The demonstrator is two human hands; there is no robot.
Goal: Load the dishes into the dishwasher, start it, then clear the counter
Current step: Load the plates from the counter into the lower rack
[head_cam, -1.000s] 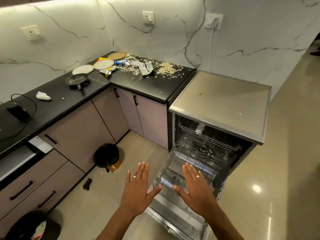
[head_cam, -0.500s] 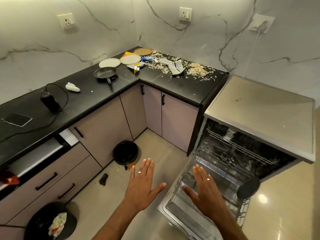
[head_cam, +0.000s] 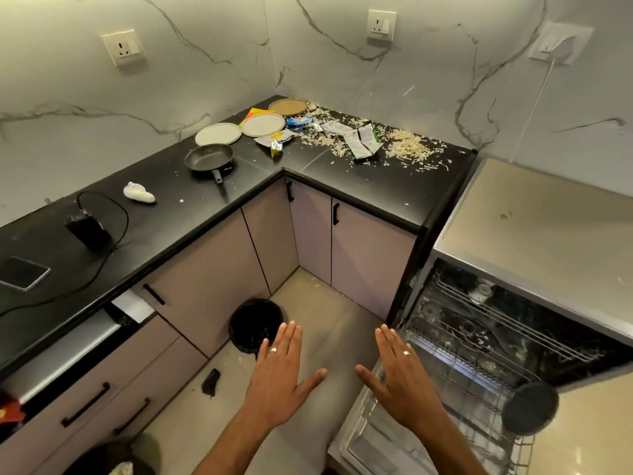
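Left hand and right hand: flat, fingers spread, holding nothing. Lower dishwasher rack just beyond right hand. Frying pan and plates far ahead: rigid, probably breakable plates; grip rims, pan by handle.

light: dim, warm | focus: soft | edges: bowed (wide-angle) | glare: floor

Two bare forearms in view, no sleeves, no watch or bracelet showing. Left hand: one plain silver-toned ring on a finger. Right hand: a matching silver-toned band on a finger. Nails short, unpainted.
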